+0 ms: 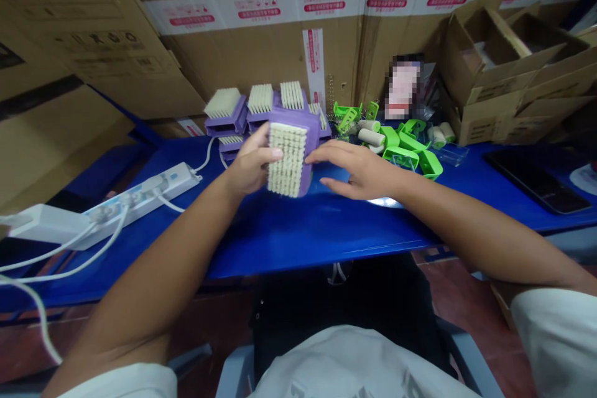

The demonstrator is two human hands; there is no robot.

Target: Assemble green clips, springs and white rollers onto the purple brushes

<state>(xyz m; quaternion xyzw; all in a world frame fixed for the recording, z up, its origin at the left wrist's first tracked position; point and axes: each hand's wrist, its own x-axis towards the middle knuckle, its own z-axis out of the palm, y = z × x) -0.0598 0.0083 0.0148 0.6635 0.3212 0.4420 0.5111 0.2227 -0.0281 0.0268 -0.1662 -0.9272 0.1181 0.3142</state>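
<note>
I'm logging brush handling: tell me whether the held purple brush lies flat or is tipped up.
Tipped up: the purple brush shows its bristles face-on to the camera, the left hand gripping its side.

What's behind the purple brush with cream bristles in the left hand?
Behind the purple brush in the left hand, more purple brushes with cream bristles are piled, with brown cardboard farther back. The held brush covers part of the pile, so that's hidden.

I wear a pale shirt (359, 360); grey markings (366, 392) on its front are too cropped to read. Its left sleeve (128, 382) and right sleeve (555, 336) are short. Black clothing (345, 308) covers my lap, bearing two small light dots (262, 303). My left hand (252, 165) and right hand (361, 168) are bare.
</note>
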